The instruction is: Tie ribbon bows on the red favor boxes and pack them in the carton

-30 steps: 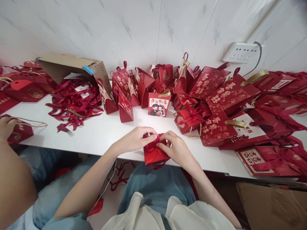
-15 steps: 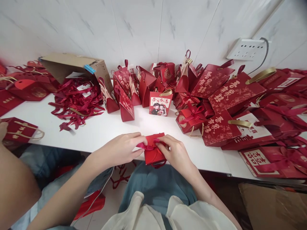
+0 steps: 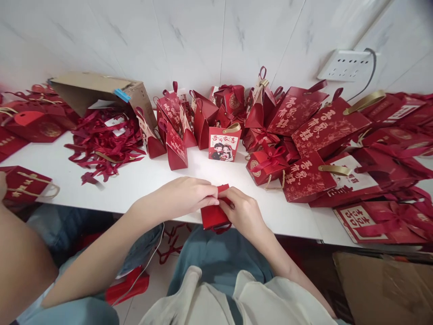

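Note:
A small red gift box (image 3: 214,218) sits at the front edge of the white table, just above my lap. Over its top my left hand (image 3: 189,195) reaches across with fingers pinched together. My right hand (image 3: 241,210) pinches from the other side, its fingertips meeting those of the left. Half a second ago a dark red ribbon showed between them; now the fingers hide most of it. A loop of dark red cord (image 3: 221,229) hangs at the box's near side.
Finished-looking red gift boxes (image 3: 270,163) crowd the right and back of the table (image 3: 152,180). Left of centre, a tangle of red ribbons (image 3: 104,140) spills from a cardboard box (image 3: 98,85). Beside me at the left, another person's arm (image 3: 20,262) is near a red bag (image 3: 25,184).
My left hand has moved right, over the box top, until its fingertips meet my right hand's. The ribbon between them is now mostly covered. The view has shifted slightly.

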{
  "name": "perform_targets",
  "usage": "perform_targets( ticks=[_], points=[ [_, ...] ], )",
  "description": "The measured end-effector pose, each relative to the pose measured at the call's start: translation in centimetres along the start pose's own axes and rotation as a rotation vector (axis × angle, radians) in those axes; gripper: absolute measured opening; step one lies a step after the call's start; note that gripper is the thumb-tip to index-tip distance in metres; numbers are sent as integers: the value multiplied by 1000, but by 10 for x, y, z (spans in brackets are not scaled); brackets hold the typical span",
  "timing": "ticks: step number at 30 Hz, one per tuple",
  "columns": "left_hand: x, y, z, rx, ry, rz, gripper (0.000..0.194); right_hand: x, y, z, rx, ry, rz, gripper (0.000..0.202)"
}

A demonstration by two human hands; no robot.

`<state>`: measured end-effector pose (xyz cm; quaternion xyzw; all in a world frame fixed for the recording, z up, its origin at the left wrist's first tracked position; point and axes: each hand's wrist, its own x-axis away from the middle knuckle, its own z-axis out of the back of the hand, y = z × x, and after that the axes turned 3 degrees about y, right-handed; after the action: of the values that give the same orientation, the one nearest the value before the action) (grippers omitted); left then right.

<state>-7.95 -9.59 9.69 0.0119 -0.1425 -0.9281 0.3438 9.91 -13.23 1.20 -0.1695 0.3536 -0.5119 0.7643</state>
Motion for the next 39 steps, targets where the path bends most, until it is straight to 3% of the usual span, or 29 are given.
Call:
perform_targets(
  ticks=[7, 11, 16, 22, 24, 31, 35, 39],
  points=[
    [-27, -13, 4, 149, -36, -28, 22, 0, 3, -2, 54, -30, 19, 15],
    [-35, -34, -11, 375, -1, 76, 12, 1, 6, -2, -121, -33, -21, 17],
    [-27, -49, -40, 546, 121, 121, 15, 1, 8, -3, -333, -13, -102, 14],
    [-13, -37, -73, 560, 479, 127, 14, 0, 9, -2, -402, -8, -129, 12],
    [-15, -32, -79, 579, 550, 133, 15, 0, 9, -2, -419, -22, -131, 12],
    [-20, -21, -83, 646, 609, 225, 9, 2, 11, -4, -457, -3, -222, 11],
    [-6, -16, -87, 553, 632, 194, 12, 3, 10, -6, -462, 6, -310, 10],
    [9, -5, -91, 499, 573, 184, 18, 3, 9, -6, -443, 19, -310, 8]
  ],
)
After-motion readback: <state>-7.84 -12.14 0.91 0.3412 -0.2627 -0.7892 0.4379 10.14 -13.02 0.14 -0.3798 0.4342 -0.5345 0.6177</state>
